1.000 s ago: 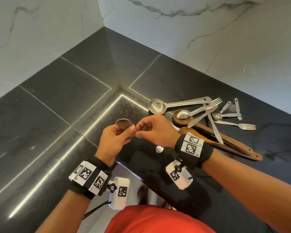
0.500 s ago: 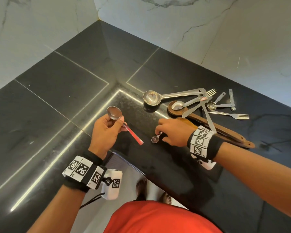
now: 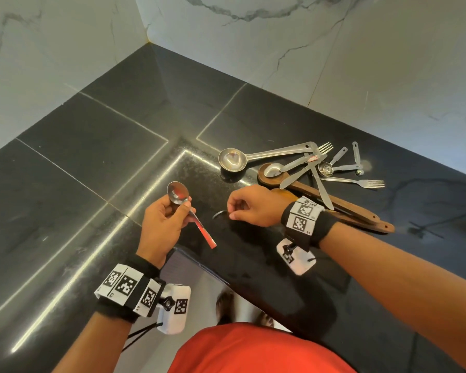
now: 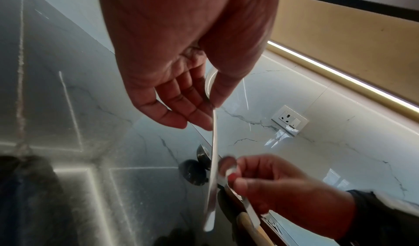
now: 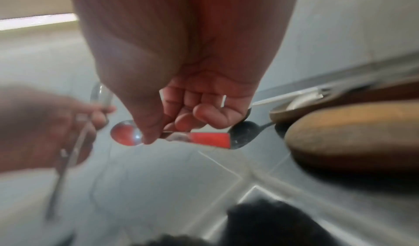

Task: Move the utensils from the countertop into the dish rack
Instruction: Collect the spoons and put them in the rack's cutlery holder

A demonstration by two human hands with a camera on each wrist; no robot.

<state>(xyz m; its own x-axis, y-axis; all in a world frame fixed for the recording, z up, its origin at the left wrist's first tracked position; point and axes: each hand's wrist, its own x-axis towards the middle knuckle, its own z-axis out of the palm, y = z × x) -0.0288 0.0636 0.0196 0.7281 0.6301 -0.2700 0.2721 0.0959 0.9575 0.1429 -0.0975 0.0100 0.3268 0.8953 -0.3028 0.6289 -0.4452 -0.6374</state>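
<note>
Fingers of the left hand point(image 3: 160, 224) are pinching a spoon point(image 3: 178, 194) just below its bowl, the handle hanging free over the counter point(image 3: 65, 189) — a hold that is keeping the other hand free. Right hand point(image 3: 249, 208) fingers are clamping a small spoon point(image 5: 172, 135) low at the counter, seemingly to gather several pieces per trip. Remaining utensils point(image 3: 301, 170) are lying heaped just beyond. No dish rack is showing in any view.

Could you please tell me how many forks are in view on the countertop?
2. One fork lies in the pile with its tines beside the end of the ladle handle; the other fork lies at the pile's right edge. More may be hidden underneath.
</note>
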